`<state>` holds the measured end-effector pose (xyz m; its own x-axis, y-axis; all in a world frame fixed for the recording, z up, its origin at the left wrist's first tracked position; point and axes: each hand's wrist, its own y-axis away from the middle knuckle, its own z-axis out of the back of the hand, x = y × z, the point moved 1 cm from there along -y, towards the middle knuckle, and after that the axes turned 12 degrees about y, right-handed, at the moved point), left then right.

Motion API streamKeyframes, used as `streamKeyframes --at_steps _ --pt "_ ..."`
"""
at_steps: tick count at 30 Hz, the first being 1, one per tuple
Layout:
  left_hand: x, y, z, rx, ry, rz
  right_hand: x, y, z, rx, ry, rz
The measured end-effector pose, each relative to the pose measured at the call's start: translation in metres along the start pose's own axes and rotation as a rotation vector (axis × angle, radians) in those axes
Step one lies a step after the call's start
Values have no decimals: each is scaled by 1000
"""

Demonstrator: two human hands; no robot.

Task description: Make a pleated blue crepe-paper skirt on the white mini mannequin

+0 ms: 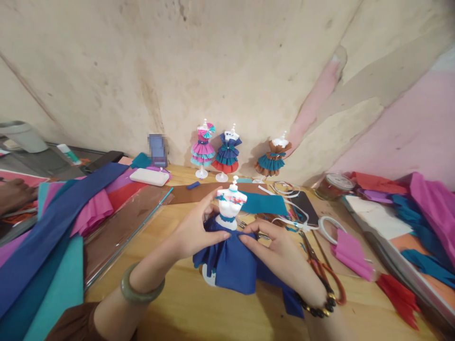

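Note:
A small white dress form (230, 201) stands upright on the table between my hands, with scraps of teal and red paper stuck to its chest. Dark blue crepe paper (236, 270) hangs in gathers from its waist, and a loose strip of it trails to the right beneath my right wrist. My left hand (202, 227) curls round the form from the left, its thumb pressing the paper's top edge at the front. With thumb and fingertips, my right hand (268, 244) pinches that same edge on the right side. Both hands are closed on the blue paper.
Three dressed mini forms (227, 154) stand against the wall. Orange-handled scissors (316, 265) and a white cable (295, 220) lie right, near a glass jar (334, 185). Coloured paper sheets (60, 227) cover the left. Another person's hand (16, 196) shows at far left.

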<state>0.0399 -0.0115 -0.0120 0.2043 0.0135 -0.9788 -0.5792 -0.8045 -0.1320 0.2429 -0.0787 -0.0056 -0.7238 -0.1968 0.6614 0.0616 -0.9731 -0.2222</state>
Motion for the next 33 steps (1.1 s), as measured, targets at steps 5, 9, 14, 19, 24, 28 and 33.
streamKeyframes --at_steps 5,9,14,19,24,28,33 --pt "-1 1 2 2 -32 -5 3 0 1 4 -24 10" --pt "0 1 2 14 -21 -3 7 3 0 16 -30 73" --pt "0 1 2 0 -23 -29 14 7 0 -31 -44 157" --pt "0 0 1 -16 -16 -39 14 6 0 -64 -62 159" --pt "1 -2 -2 -43 -3 -56 8 4 -5 -96 -73 184" --pt "2 -2 -5 -79 5 -71 3 2 -11 -99 -77 191" --pt "6 -2 -7 -112 3 -102 1 -1 -16 -111 -115 197"
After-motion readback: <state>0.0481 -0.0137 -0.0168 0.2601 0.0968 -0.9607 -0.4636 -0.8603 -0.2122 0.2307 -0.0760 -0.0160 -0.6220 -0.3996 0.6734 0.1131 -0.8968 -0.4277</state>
